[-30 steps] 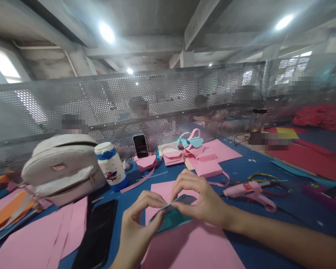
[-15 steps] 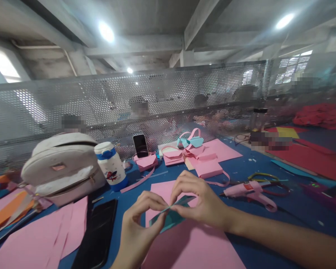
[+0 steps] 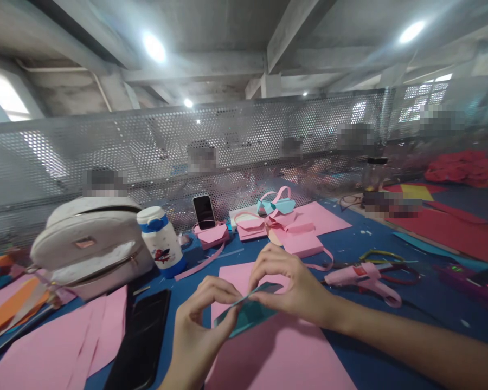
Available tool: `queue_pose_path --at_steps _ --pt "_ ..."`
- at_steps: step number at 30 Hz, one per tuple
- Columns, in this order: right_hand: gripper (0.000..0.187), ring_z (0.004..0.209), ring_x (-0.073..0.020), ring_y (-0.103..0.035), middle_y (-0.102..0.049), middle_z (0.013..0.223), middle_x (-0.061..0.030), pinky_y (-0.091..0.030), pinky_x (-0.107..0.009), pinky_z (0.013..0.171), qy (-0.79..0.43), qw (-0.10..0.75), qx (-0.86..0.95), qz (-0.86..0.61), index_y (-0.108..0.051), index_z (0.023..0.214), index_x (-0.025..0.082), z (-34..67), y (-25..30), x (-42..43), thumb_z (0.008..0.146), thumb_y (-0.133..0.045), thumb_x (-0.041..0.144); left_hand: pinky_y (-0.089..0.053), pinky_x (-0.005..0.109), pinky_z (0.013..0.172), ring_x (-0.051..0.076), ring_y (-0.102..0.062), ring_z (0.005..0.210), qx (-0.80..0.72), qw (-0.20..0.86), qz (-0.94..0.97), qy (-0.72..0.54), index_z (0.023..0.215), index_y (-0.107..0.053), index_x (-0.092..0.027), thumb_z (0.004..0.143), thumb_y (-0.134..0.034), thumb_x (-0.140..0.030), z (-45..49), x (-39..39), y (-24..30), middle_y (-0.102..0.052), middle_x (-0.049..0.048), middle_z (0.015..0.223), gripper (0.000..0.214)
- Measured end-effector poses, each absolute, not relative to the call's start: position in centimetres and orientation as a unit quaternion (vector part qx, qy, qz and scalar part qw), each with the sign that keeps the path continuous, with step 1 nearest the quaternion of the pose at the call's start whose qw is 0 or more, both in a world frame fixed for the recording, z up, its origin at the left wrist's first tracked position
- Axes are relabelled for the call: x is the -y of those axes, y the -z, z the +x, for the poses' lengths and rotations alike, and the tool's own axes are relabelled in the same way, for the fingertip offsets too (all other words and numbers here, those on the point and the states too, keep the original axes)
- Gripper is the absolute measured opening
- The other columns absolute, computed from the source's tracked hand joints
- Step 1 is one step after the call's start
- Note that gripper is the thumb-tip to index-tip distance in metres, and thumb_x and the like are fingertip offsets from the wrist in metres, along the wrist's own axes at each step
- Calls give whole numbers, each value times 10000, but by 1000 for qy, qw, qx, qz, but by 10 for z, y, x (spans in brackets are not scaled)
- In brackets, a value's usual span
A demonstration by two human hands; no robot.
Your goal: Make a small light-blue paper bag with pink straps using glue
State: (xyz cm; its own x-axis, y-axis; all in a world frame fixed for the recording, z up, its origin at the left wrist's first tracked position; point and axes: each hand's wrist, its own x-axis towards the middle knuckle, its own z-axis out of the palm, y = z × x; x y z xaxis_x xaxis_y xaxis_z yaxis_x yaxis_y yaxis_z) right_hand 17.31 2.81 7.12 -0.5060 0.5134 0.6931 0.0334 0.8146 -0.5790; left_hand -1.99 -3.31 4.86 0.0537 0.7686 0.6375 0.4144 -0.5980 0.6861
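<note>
Nearest, a pink sheet (image 3: 280,357) lies on the blue bench (image 3: 382,374), under the left grip (image 3: 203,317) and the right grip (image 3: 287,281). Both are pinched narrow, thumb against fingers, on a teal paper piece (image 3: 254,318) held between them above the sheet. A flat black device (image 3: 142,341) lies left of the left grip; a pink glue gun (image 3: 361,275) lies right of the right grip. Beyond the left grip stands a white-and-blue bottle (image 3: 162,252); pink paper bags (image 3: 252,228) sit beyond both grips, before a perforated metal screen (image 3: 244,130).
</note>
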Motion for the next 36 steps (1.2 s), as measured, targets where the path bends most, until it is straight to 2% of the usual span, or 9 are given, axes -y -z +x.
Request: queue_pose_path --at_steps 6,24,36 --pt "111 823 -178 -566 -698 785 7 -455 -335 777 -263 476 823 -164 -691 749 204 176 -74 -30 758 -774 131 -492 261 699 163 -640 745 -421 153 702 -553 708 -668 -212 810 -691 -128 -19 33 -51 -681 3 750 135" --pt "108 829 -181 -578 -697 787 7 -443 -368 836 -269 488 816 -157 -688 745 214 178 -78 -32 773 -763 142 -501 247 688 157 -654 736 -404 144 704 -566 710 -676 -214 791 -693 -101 -19 32 -54 -694 -2 744 140" --pt "92 829 -187 -593 -701 791 -1 -464 -367 815 -264 490 816 -159 -691 748 222 178 -77 -33 781 -754 162 -505 237 690 155 -655 746 -408 147 703 -563 716 -670 -217 801 -689 -111 -22 31 -52 -690 -2 752 137"
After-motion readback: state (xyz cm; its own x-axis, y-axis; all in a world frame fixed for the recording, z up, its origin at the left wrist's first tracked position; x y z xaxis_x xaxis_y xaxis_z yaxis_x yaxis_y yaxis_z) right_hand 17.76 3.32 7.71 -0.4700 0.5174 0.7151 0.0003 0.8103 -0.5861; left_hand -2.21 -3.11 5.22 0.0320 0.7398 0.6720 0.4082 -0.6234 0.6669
